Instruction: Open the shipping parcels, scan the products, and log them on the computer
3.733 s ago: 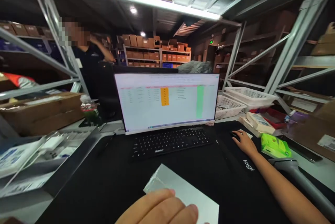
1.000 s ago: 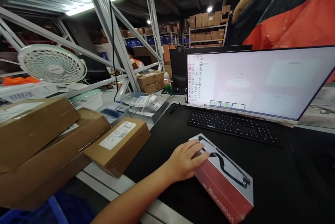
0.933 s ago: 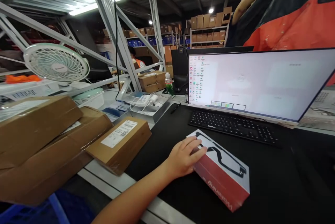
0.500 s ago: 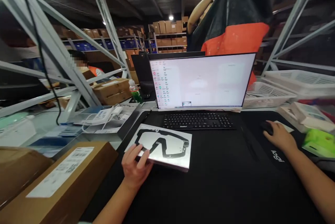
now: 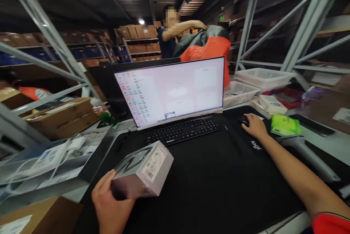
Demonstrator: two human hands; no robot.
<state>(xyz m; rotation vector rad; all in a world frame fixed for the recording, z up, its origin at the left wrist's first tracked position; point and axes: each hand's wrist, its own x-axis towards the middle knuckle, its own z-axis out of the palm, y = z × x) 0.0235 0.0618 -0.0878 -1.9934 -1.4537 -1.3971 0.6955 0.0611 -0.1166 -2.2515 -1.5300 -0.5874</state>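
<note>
My left hand (image 5: pixel 112 197) is closed around the near left end of a white product box (image 5: pixel 153 168). The box is tilted, so its end with a label and barcode faces up and right; part of a dark printed picture shows on its top. My right hand (image 5: pixel 254 126) rests over a black computer mouse (image 5: pixel 243 120) on the black desk mat (image 5: pixel 207 183). A black keyboard (image 5: pixel 186 130) lies between the hands, in front of a lit monitor (image 5: pixel 175 92).
On the left are a grey tray (image 5: pixel 90 164) of cables and white chargers, a cardboard box (image 5: pixel 46 215) and a bottle (image 5: pixel 102 112). At right lie a green packet (image 5: pixel 286 124), a handheld scanner (image 5: pixel 308 153) and white baskets (image 5: pixel 265 77). Behind the monitor, a person handles orange-and-black material (image 5: pixel 207 46).
My left hand has tipped the box, turning its labelled end into view. My right hand stays on the mouse. The view has swung right; the person behind has lowered the orange-and-black material.
</note>
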